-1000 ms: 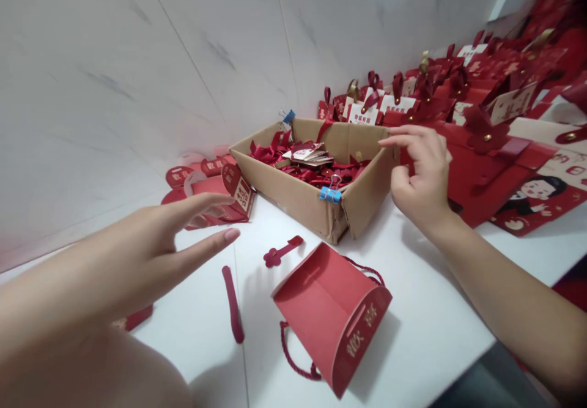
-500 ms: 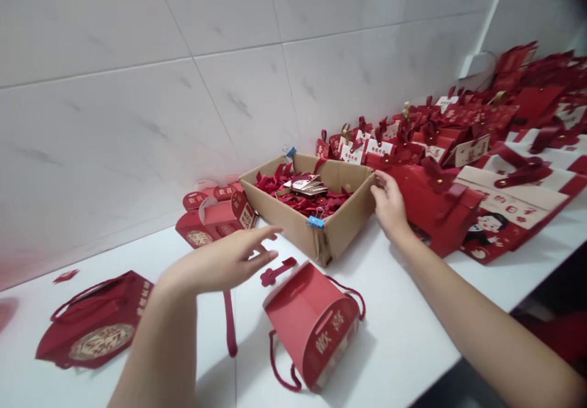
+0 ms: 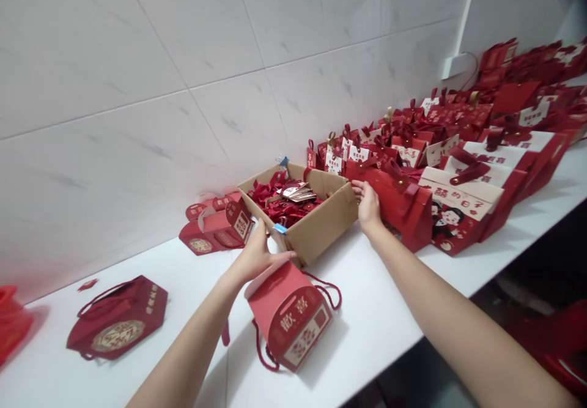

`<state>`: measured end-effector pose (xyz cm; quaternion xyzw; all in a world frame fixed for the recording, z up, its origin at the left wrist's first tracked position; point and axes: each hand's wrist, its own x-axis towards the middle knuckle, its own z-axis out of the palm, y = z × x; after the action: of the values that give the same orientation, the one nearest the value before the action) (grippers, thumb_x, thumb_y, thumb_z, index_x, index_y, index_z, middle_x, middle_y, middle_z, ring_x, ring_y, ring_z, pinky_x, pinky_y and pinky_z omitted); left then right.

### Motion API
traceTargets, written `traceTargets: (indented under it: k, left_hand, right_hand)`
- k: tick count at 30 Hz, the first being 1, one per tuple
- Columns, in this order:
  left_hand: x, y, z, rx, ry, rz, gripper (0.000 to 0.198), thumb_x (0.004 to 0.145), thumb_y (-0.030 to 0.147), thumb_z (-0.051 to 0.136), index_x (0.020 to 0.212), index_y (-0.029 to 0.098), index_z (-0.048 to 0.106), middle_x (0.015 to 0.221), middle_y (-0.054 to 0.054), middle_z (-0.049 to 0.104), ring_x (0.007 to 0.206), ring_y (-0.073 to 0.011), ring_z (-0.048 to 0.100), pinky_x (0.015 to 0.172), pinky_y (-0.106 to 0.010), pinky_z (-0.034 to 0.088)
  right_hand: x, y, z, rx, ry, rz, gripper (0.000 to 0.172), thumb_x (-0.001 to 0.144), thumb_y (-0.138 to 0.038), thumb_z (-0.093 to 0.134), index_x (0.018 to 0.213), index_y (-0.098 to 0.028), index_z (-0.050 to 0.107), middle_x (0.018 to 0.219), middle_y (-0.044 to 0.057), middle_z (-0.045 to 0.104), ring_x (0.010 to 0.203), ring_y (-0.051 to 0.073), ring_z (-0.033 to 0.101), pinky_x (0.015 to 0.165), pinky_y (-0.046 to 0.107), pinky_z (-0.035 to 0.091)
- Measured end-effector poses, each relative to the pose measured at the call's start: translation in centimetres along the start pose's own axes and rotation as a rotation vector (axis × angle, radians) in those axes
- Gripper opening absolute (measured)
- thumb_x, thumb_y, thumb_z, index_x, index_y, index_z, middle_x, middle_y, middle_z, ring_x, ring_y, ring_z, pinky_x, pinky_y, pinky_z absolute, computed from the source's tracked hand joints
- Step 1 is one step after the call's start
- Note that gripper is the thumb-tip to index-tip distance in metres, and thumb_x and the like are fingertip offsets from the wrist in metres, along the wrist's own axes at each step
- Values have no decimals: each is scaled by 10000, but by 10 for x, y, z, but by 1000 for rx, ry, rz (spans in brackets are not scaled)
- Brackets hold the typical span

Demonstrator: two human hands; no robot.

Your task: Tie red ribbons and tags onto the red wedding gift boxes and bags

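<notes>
On the white counter (image 3: 367, 310), the cardboard box (image 3: 323, 230), twelve o'clock of the red carton (image 3: 282, 301), seems best steadied evenly by the wide-spread left hand (image 3: 257, 252) at its seven o'clock and the loosely opened right hand (image 3: 368, 208) at its three.

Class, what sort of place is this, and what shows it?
Probably a packing or craft workspace: many red paper gift bags, an open brown cardboard box holding dark red ribbons, and a long white worktop.

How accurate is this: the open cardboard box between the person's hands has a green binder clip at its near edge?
Only the colour is wrong: the head view shows a blue binder clip at the near edge of the open cardboard box; the rest stands.
</notes>
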<state>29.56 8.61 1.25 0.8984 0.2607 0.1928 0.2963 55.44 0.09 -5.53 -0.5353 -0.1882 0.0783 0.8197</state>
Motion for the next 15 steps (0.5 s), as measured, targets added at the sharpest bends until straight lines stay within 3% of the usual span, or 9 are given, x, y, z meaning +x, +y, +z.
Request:
traceTargets:
  k: [5, 8, 12, 15]
  left_hand:
    - [-5, -25, -10, -162, 14, -58, 690, 624, 381, 744, 1230, 208, 464, 1202, -113, 606, 1084, -301, 596, 876, -434, 519]
    - [-10, -48, -26, -164, 127, -79, 705, 634, 473, 710, 1220, 176, 454, 1157, -145, 623, 1017, -295, 629, 808, -407, 551]
    - [-17, -75, -40, -87, 360, -116, 792, 669, 498, 641, 1308, 140, 337, 1093, -160, 626, 974, -286, 640, 815, -435, 536]
    - [-26, -80, -45, 51, 496, -121, 761, 670, 357, 643, 1331, 139, 338, 1074, -151, 608, 969, -305, 617, 852, -498, 493]
  right_hand:
    - [-8, -2, 3, 42, -111, 80, 515, 794, -531, 294, 794, -130, 617, 614, 39, 594, 570, 149, 579, 559, 257, 461]
    - [-14, 2, 9, 15, -215, 104, 409, 776, -496, 399, 814, -144, 603, 546, -8, 544, 475, 125, 525, 491, 241, 442]
    - [-23, 17, 17, -72, -344, 111, 278, 751, -356, 526, 955, -178, 587, 680, -9, 599, 546, 123, 558, 544, 252, 480]
    - [-32, 30, 20, -139, -432, 80, 401, 708, -197, 574, 1108, -204, 558, 926, 34, 644, 741, 141, 610, 711, 292, 511]
